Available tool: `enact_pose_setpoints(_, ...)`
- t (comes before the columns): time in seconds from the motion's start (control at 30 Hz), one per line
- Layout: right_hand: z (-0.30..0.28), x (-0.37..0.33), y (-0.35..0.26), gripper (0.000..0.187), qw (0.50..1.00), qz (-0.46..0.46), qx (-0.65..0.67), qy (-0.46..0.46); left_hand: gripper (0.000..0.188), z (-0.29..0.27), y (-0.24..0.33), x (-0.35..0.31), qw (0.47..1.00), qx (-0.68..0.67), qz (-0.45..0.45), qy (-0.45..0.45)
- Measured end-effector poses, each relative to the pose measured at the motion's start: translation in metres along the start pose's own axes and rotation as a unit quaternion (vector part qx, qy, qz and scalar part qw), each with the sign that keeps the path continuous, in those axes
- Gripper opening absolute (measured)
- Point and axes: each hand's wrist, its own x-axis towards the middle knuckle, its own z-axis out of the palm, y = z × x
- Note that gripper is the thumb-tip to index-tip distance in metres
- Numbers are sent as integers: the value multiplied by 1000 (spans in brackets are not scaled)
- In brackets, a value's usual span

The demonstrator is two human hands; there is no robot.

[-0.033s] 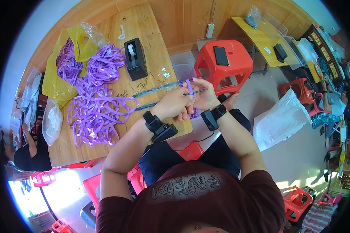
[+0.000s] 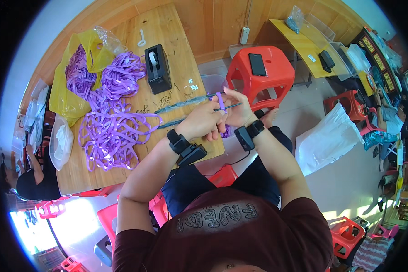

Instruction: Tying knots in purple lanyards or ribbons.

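ribbon strip, short and purple, sits between the two hands, just past the table's right edge. left hand lies to its left and below, fingers bent in beside its lower end; whether they grip it or only touch, i cannot tell. the strip's long axis runs crosswise to two thin dark rods, from the far rod to the near rod, both pointing rightward. right hand stands on the other side, half curled, thumb and fingers around the rod ends; a firm pinch cannot be made out. both hands are about equally near. the left fingers hide part of the near rod, and the right hand covers the open side, where the rods end.

around them, from the left: a yellow bag with ribbon in it, a loose ribbon heap on the wooden table, a black tape dispenser, and dark lengths under clear film in line with the rods. below the strip is a translucent bin; rightward, a red stool bearing a phone, then a white sack.
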Motion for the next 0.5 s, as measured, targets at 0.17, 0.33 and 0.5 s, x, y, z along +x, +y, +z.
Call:
enact_pose_setpoints(0.17, 27, -16, -20, 49, 958, 1, -205, 202, 36, -1, 2, -4, 1000, -1, 0, 6)
enact_pose_setpoints(0.33, 33, -33, -28, 37, 938, -10, -302, 169, 45, 1, 5, -5, 1000, 8, -6, 10)
enact_pose_setpoints(0.5, 52, -29, -23, 25, 828, -46, -498, 252, 35, -8, 2, -3, 1000, 23, -11, 7)
